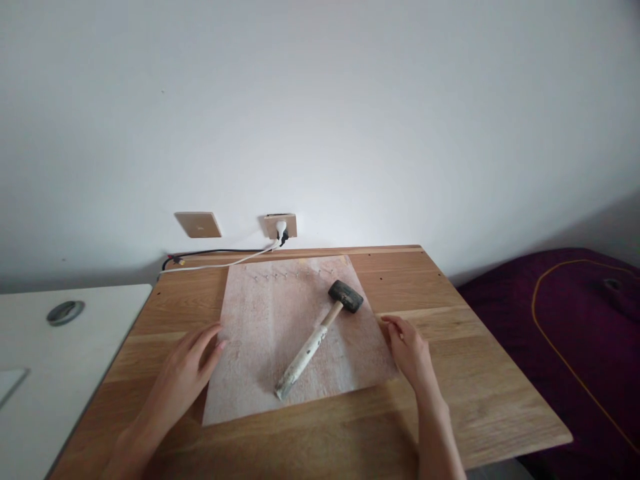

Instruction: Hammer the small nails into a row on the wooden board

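A pale pinkish board [265,327] lies flat on a wooden table [480,393]. A row of small nails stands near the board's far edge. On the board rests a rubber mallet [320,335] with a black head and a paint-stained wooden handle, lying diagonally. My left hand [187,370] lies at the board's left edge, fingers stretched out and touching it. My right hand [410,350] rests at the board's right edge, fingers loosely extended against it. Neither hand holds anything.
A white desk [60,373] with a round grommet adjoins the table on the left. Wall sockets [280,225] sit behind the table, with a white and a black cable running left. A dark purple bed [575,320] stands to the right.
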The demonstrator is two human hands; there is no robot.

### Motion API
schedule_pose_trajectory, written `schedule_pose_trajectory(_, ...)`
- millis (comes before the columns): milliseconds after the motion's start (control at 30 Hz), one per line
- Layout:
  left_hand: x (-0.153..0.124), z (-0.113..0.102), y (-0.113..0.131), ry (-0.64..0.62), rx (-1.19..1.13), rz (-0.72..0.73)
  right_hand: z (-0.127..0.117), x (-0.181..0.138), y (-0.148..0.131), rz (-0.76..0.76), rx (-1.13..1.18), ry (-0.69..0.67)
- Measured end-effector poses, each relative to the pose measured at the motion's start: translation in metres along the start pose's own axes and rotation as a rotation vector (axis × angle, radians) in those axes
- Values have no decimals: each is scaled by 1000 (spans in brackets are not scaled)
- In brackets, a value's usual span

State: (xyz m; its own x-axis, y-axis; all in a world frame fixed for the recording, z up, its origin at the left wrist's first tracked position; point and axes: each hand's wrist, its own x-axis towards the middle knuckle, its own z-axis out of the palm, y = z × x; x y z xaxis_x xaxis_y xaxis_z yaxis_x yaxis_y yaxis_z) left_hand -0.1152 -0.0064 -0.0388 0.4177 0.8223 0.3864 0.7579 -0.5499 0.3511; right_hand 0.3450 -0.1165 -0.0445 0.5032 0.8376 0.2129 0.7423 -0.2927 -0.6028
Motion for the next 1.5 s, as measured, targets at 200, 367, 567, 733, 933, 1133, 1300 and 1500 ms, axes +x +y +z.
schedule_pose_trajectory(200, 2, 2, 8, 4, -60, 1, -14, -33, -1, -17, 41, -31)
schedule_pose_trajectory(367, 2, 4, 8, 48, -47, -29, -29, -51, 11, -5, 33, -27)
schedule_pose_trajectory(567, -1, 8, 4, 71, -88, -71, -33, -69, 17, 13, -17, -20)
schedule_pose_trajectory(733, -1, 8, 6, 66, -106, -79, -29, -79, 9, -13, -27, 29)
schedule_pose_trajectory(933, -2, 11, 7, 94, -105, -61, -23, -85, 6, -30, -61, 81)
schedule_pose_trajectory(1133, -3, 13, 6, 102, -117, -64, -18, -89, 4, -52, -124, 115)
schedule_pose_trajectory(1300, -3, 13, 6, 107, -104, -60, -15, -91, 2, -71, -132, 112)
schedule_pose_trajectory(1500, -3, 13, 6, 103, -106, -60, -16, -90, -3, -104, -119, 109)
